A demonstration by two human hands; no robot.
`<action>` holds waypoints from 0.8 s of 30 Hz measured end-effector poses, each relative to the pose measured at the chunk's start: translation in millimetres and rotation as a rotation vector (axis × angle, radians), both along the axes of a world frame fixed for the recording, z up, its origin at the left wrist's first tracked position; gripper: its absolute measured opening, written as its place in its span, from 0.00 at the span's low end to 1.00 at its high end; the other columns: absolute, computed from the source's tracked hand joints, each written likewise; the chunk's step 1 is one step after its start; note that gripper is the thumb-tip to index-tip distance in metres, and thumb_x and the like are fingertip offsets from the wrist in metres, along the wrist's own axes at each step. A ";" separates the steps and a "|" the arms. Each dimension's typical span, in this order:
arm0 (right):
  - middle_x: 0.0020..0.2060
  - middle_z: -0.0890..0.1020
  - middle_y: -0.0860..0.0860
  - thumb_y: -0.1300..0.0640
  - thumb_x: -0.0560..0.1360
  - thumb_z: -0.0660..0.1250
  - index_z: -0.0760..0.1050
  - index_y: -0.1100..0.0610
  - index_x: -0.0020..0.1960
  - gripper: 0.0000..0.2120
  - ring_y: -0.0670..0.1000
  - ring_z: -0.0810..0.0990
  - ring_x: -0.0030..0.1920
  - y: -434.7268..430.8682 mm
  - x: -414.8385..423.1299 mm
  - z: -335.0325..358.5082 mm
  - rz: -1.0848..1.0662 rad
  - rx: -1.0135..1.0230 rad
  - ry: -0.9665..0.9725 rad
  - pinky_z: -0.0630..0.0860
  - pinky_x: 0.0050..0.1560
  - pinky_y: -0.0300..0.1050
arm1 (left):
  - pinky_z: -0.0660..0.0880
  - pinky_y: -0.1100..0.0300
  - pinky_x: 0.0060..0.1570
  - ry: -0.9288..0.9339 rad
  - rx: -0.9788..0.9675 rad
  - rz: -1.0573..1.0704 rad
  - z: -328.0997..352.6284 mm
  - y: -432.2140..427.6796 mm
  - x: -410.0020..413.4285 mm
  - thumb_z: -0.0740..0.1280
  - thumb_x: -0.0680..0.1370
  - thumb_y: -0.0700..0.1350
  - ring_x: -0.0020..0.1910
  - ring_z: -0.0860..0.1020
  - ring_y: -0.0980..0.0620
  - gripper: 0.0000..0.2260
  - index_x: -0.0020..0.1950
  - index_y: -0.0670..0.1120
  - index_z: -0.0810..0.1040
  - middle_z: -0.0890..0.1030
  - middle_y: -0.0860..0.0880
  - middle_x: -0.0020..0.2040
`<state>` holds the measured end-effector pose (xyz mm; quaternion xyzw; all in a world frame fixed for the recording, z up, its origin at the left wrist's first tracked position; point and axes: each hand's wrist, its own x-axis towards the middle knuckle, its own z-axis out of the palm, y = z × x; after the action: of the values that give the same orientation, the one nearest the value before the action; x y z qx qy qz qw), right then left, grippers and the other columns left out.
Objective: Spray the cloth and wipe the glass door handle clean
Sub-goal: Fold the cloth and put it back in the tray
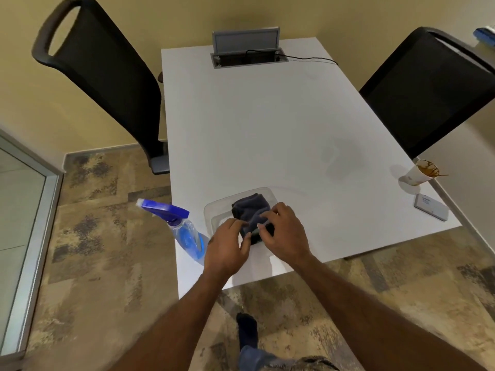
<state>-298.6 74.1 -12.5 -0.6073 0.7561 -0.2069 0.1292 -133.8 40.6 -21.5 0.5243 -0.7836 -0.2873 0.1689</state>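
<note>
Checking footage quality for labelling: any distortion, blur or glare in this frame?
Head view: wide-angle bending curves the table edges and chairs; slight softness on both hands at the cloth; soft shadows, faint sheen on the tabletop, no harsh glare; spray bottle clear.

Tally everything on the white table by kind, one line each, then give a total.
Spray bottle: 1
Clear plastic container: 1
Dark cloth, in the container, with both the left hand and right hand on it: 1
Used paper cup: 1
Small grey box: 1
Pop-up socket box with cable: 1
Total: 6
</note>
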 end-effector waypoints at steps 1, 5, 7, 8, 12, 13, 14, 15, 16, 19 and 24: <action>0.55 0.78 0.51 0.48 0.76 0.69 0.79 0.54 0.59 0.14 0.50 0.77 0.55 -1.0 7.0 1.2 0.001 -0.020 -0.023 0.78 0.52 0.40 | 0.74 0.61 0.57 0.018 -0.021 -0.002 3.3 6.0 4.8 0.66 0.82 0.52 0.59 0.78 0.54 0.14 0.65 0.49 0.79 0.80 0.51 0.63; 0.52 0.79 0.52 0.54 0.75 0.70 0.80 0.56 0.57 0.12 0.50 0.79 0.52 -3.8 34.9 8.3 0.031 -0.100 -0.099 0.81 0.49 0.44 | 0.74 0.65 0.51 0.101 -0.078 0.040 10.5 28.1 33.7 0.69 0.81 0.48 0.53 0.80 0.55 0.10 0.61 0.48 0.81 0.82 0.53 0.57; 0.51 0.79 0.51 0.55 0.76 0.69 0.81 0.57 0.56 0.11 0.51 0.79 0.51 -4.7 49.9 12.1 0.071 -0.117 -0.130 0.80 0.46 0.43 | 0.74 0.65 0.48 0.119 -0.083 0.087 7.4 36.2 56.2 0.70 0.80 0.47 0.50 0.80 0.57 0.08 0.59 0.48 0.82 0.83 0.54 0.54; 0.50 0.78 0.51 0.55 0.75 0.69 0.81 0.56 0.56 0.11 0.51 0.79 0.51 -5.5 58.0 13.3 0.092 -0.121 -0.150 0.79 0.47 0.43 | 0.75 0.65 0.46 0.120 -0.086 0.103 4.3 39.6 68.9 0.71 0.80 0.46 0.48 0.79 0.58 0.07 0.57 0.48 0.82 0.82 0.55 0.52; 0.57 0.79 0.49 0.48 0.73 0.73 0.75 0.53 0.64 0.22 0.47 0.77 0.57 -10.4 93.9 13.9 0.169 -0.064 -0.326 0.79 0.58 0.47 | 0.76 0.60 0.41 0.084 -0.061 0.155 -7.5 47.3 116.7 0.71 0.79 0.44 0.44 0.79 0.56 0.05 0.54 0.48 0.83 0.82 0.55 0.47; 0.62 0.76 0.48 0.44 0.71 0.74 0.71 0.51 0.69 0.29 0.46 0.75 0.60 -13.0 103.7 13.4 0.186 -0.006 -0.366 0.77 0.61 0.45 | 0.75 0.59 0.41 0.062 -0.048 0.175 -9.9 47.2 126.9 0.71 0.78 0.43 0.45 0.80 0.54 0.05 0.54 0.47 0.83 0.82 0.54 0.47; 0.67 0.73 0.47 0.40 0.69 0.75 0.65 0.49 0.72 0.37 0.44 0.72 0.63 -16.0 113.6 13.5 0.196 0.058 -0.402 0.74 0.63 0.42 | 0.75 0.59 0.42 0.046 -0.027 0.199 -11.6 45.6 135.7 0.72 0.78 0.43 0.46 0.81 0.52 0.07 0.55 0.47 0.83 0.82 0.53 0.47; 0.71 0.69 0.46 0.37 0.67 0.75 0.60 0.47 0.74 0.42 0.42 0.69 0.65 -19.3 123.2 14.1 0.201 0.111 -0.436 0.70 0.63 0.39 | 0.74 0.58 0.43 0.040 0.005 0.229 -12.5 42.6 143.2 0.71 0.78 0.44 0.47 0.81 0.51 0.09 0.58 0.47 0.82 0.83 0.52 0.49; 0.73 0.67 0.45 0.35 0.65 0.75 0.57 0.44 0.75 0.46 0.40 0.67 0.65 -22.6 132.3 14.9 0.203 0.142 -0.468 0.67 0.62 0.36 | 0.74 0.58 0.44 0.044 0.047 0.265 -12.0 38.1 148.9 0.71 0.78 0.44 0.48 0.81 0.51 0.12 0.61 0.46 0.81 0.83 0.51 0.51; 0.74 0.66 0.45 0.33 0.64 0.74 0.53 0.40 0.73 0.45 0.39 0.66 0.62 -30.5 153.0 14.6 0.167 0.142 -0.519 0.60 0.52 0.26 | 0.77 0.54 0.53 0.116 0.183 0.326 -3.3 19.9 157.0 0.70 0.79 0.45 0.57 0.79 0.52 0.22 0.72 0.46 0.73 0.80 0.48 0.64; 0.65 0.78 0.50 0.43 0.71 0.75 0.65 0.50 0.72 0.35 0.48 0.79 0.60 -37.9 172.3 14.0 -0.023 0.074 -0.518 0.71 0.53 0.35 | 0.73 0.48 0.68 0.234 0.324 0.184 16.5 -0.6 154.4 0.69 0.80 0.40 0.71 0.72 0.48 0.32 0.81 0.47 0.59 0.68 0.48 0.77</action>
<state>-126.3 36.2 1.5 -0.5202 0.7119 -0.3290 0.3382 20.6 40.0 -5.0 0.5770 -0.6512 -0.4515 0.1977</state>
